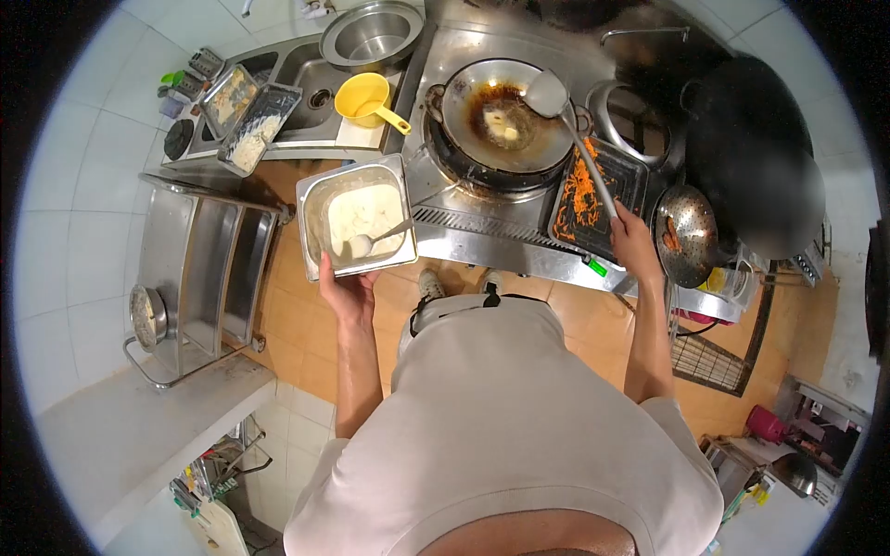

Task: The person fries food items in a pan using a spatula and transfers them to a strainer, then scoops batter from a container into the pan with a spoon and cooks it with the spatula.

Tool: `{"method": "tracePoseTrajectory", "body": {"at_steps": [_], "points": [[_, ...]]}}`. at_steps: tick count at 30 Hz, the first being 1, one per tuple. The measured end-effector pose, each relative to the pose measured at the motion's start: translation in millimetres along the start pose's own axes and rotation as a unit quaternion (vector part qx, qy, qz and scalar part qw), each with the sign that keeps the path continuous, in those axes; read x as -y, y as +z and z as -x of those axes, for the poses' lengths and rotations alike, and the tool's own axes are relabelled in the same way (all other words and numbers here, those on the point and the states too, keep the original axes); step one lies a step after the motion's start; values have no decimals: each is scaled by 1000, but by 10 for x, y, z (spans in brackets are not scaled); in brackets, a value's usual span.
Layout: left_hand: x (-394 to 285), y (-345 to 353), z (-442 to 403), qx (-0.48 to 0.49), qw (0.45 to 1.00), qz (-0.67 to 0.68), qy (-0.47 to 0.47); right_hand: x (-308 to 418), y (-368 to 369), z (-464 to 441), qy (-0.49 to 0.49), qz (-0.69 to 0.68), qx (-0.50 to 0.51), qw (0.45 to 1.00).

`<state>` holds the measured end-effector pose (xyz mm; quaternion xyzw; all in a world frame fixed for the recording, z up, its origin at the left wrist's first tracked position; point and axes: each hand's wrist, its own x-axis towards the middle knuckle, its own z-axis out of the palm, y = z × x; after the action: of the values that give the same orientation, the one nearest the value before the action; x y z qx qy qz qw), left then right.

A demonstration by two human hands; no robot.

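Note:
My left hand holds a square metal container by its near edge. Inside it are a pale batter and a spoon resting in the batter. My right hand is closed round the long handle of a metal ladle, whose head is over the right side of a wok. The wok sits on the burner and holds brown liquid with a few pale yellow pieces in it. Just left of my right hand lies a black tray with shredded orange food.
A yellow pot and a metal basin stand by the sink at the back left, beside trays of food. A perforated strainer and a large black wok are at the right. A metal cart stands left.

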<state>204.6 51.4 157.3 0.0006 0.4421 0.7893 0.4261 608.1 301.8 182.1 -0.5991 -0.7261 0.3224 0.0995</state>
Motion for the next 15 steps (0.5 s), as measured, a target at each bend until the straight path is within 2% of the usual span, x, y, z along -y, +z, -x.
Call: {"method": "tracePoseTrajectory", "body": {"at_steps": [2, 5, 8, 11, 15], "points": [[-6, 5, -2, -1, 1000, 0, -4, 47, -2, -30, 13, 40, -12, 999], [-9, 4, -34, 6, 1000, 2, -6, 266, -168, 72, 85, -37, 80, 992], [8, -11, 0, 2, 1000, 4, -1, 291, -105, 126, 112, -85, 75, 987], [-18, 29, 23, 2, 1000, -1, -3, 12, 90, -7, -24, 39, -17, 999], [-29, 28, -11, 3, 1000, -1, -2, 185, -97, 72, 45, -36, 49, 997]]}}
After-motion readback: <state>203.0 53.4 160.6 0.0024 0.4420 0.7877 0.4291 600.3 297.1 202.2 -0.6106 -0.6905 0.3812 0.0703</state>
